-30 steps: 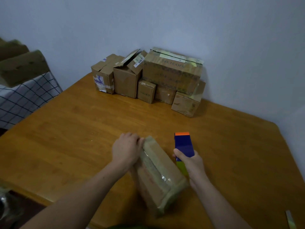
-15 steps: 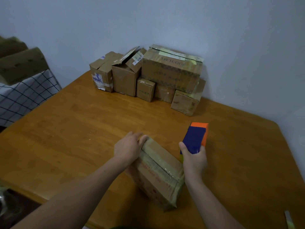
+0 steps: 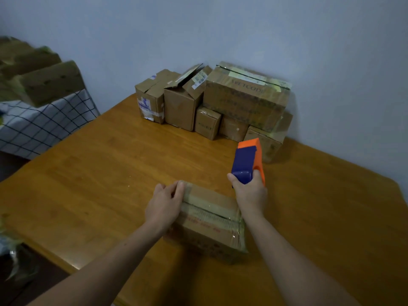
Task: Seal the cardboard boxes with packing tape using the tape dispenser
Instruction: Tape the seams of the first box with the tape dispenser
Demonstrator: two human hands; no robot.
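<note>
- Two bare hands work at one cardboard box [image 3: 209, 221], which lies on the near middle of the wooden table [image 3: 99, 173] with its long side running left to right.
- The left hand [image 3: 164, 203] sits on the box's left end. Its fingers are bent over the far left top edge and hold it.
- The right hand [image 3: 250, 193] is clamped round the near end of the tape dispenser [image 3: 248, 163], thumb on its left side and fingers wrapped round the right.
- Blue with an orange side and tip, the dispenser sits just beyond the box's far right corner, its tip pointing away towards the far wall.
- It seems to be lifted clear of both box and table, though the hand hides its underside.
- Shiny tape [image 3: 212, 212] runs along the box's top seam and down over its right end, where it looks wrinkled.
- Red print on the box's near face is too blurred to read.
- A cluster of boxes [image 3: 220, 102] stands at the far edge of the table against the pale wall [image 3: 198, 29]: a large taped one rests on smaller ones, and left of it is one with a raised flap.
- Off the table at the left, a checked cloth [image 3: 39, 127] carries more brown boxes [image 3: 48, 82], blurred.
</note>
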